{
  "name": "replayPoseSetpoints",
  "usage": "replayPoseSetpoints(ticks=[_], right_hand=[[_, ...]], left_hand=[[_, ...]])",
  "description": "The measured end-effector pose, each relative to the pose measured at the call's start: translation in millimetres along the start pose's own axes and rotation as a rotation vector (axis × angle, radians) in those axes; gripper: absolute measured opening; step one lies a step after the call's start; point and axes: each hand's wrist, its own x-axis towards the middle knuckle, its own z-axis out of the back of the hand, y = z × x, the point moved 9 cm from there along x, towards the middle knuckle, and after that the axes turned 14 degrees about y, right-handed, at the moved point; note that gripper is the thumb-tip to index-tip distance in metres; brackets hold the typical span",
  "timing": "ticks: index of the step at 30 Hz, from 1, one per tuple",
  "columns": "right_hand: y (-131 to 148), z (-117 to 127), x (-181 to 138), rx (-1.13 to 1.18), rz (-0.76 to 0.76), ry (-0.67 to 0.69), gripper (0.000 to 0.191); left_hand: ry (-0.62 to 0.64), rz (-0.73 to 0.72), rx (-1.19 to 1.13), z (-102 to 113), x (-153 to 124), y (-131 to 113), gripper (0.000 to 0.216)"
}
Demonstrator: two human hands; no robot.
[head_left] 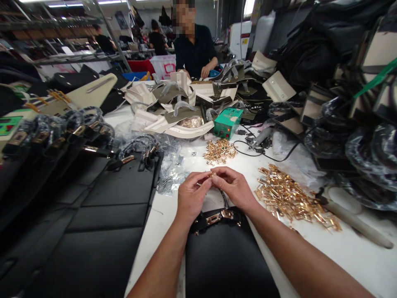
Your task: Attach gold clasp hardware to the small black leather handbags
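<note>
My left hand and my right hand meet above the white table, fingers pinched together on a small gold metal fitting. Just below them lies a black leather bag panel with gold clasp plates along its top edge. A large heap of gold fittings lies right of my right hand. A smaller heap of gold fittings sits beyond my hands.
Black leather panels and wrapped handles fill the left. A green box, cables and a grey tool lie to the right. Cream bag parts pile up in front of a person in black sitting opposite. Dark bags stack at right.
</note>
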Motion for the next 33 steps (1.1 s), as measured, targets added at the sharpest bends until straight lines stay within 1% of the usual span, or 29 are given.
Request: replayPoseSetpoints(ticks=[3,5,8,10,11,12,14,16,18,20,23,25,27,29,31,33], right_hand=[[10,0,-3,-0.067,0.029,-0.021,0.031],[20,1,-10,-0.072,0.051,-0.035,0.029],[40,6,-34,-0.068,0.021,-0.108,0.028],[52,3,-58,-0.123,-0.034,-0.123,0.024],[57,-4,-69,-0.149,-0.056,-0.091,0.021],[59,-17,-79,-0.15,-0.059,-0.018,0.019],[61,-43,-96,-0.16,-0.003,0.116,0.017],[59,-63,-105,-0.202,0.08,0.185,0.015],[50,-71,-109,-0.229,0.118,0.187,0.013],[38,-69,-110,-0.224,0.108,0.147,0.011],[29,-62,-114,-0.217,0.104,0.088,0.011],[31,-60,-118,-0.238,0.129,0.076,0.011],[33,-57,-121,-0.257,0.147,0.055,0.012],[31,-53,-122,-0.255,0.129,0.037,0.014],[25,-49,-123,-0.237,0.094,0.031,0.018],[18,-46,-122,-0.22,0.057,0.042,0.024]], left_hand=[[-0.003,-0.052,0.055,-4,-5,-16,0.02],[-0.008,-0.045,0.085,-3,-11,-26,0.023],[-0.009,0.016,0.173,4,-30,-39,0.038],[0.016,0.051,0.308,10,-51,-44,0.045],[0.038,0.06,0.41,11,-63,-44,0.044],[0.03,0.078,0.516,15,-75,-41,0.048],[0.02,0.118,0.675,20,-96,-28,0.057],[-0.005,0.144,0.77,23,-109,-14,0.05],[-0.009,0.144,0.814,19,-115,-7,0.037],[-0.019,0.129,0.821,13,-118,-9,0.025],[-0.074,0.112,0.766,6,-121,-20,0.017],[-0.125,0.116,0.676,4,-124,-24,0.017],[-0.194,0.128,0.541,7,-127,-23,0.021],[-0.28,0.17,0.356,14,-131,-14,0.032],[-0.376,0.25,0.112,22,-136,1,0.052],[-0.41,0.338,-0.144,21,-139,16,0.067]])
